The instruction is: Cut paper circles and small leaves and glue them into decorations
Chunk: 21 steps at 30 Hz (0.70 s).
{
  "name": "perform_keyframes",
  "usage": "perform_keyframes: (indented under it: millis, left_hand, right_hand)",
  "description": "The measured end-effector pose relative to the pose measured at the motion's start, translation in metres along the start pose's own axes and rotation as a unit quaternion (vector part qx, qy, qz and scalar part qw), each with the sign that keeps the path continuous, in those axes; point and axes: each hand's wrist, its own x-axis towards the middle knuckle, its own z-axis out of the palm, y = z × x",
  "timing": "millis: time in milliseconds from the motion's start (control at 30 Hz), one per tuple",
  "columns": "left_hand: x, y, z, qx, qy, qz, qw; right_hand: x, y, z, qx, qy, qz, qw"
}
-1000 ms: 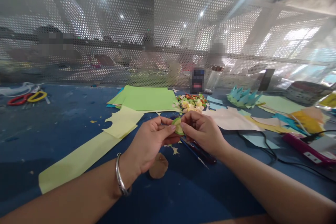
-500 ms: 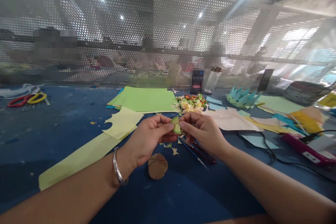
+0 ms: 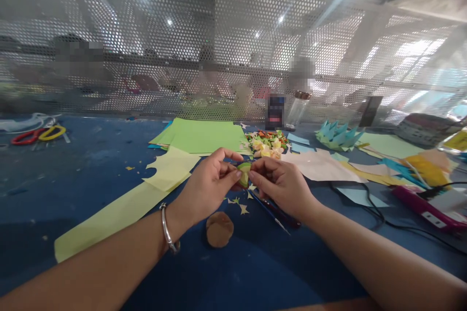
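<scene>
Between my two hands is a small green and pale yellow paper piece (image 3: pixel 244 173), rounded at its outer edge. My left hand (image 3: pixel 215 179) pinches its left side between thumb and fingers. Thumb and index finger of my right hand (image 3: pixel 278 183) close on its right edge. Below the hands, small star-like paper scraps (image 3: pixel 243 209) lie on the blue table. A brown round disc (image 3: pixel 219 230) rests nearer to me. Slim tools with dark handles (image 3: pixel 279 211) lie partly under my right hand. Just behind the hands sits a pile of small coloured paper pieces (image 3: pixel 268 143).
Green paper sheets (image 3: pixel 204 136) are stacked at the back, with pale yellow strips (image 3: pixel 113 221) on the left. Red and yellow scissors (image 3: pixel 32 136) lie far left. A clear bottle (image 3: pixel 297 111), a blue folded-paper form (image 3: pixel 337 135) and a magenta power strip (image 3: pixel 430 209) with a black cable stand rightward.
My left index finger has lifted and its other fingers have shifted around the paper piece. The piece has turned slightly. My right hand stays nearly in place.
</scene>
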Motion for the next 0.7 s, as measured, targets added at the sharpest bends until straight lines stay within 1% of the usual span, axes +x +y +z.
perform_keyframes:
  millis: [67,133,267,367,467,567,700]
  left_hand:
    - [-0.003,-0.001,0.005,-0.033,0.036,-0.020,0.999]
    - [-0.006,-0.002,0.010,-0.090,0.070,-0.054,0.992]
    - [-0.013,-0.002,0.021,-0.188,0.134,-0.113,0.966]
    - [-0.015,-0.001,0.025,-0.217,0.172,-0.131,0.952]
    - [-0.015,-0.001,0.025,-0.199,0.174,-0.122,0.957]
    - [-0.013,-0.001,0.021,-0.154,0.148,-0.098,0.972]
    - [-0.011,0.000,0.016,-0.115,0.118,-0.075,0.983]
  right_hand:
    - [0.000,0.000,0.001,-0.034,0.024,-0.018,0.999]
    - [-0.001,0.001,0.003,-0.055,0.039,-0.031,0.997]
    - [-0.001,0.003,0.006,-0.070,0.055,-0.051,0.995]
    - [-0.002,0.002,0.007,-0.090,0.059,-0.070,0.992]
    - [-0.004,-0.001,0.007,-0.114,0.059,-0.098,0.987]
    - [-0.006,-0.003,0.007,-0.138,0.056,-0.135,0.979]
    - [-0.008,-0.003,0.007,-0.164,0.034,-0.170,0.971]
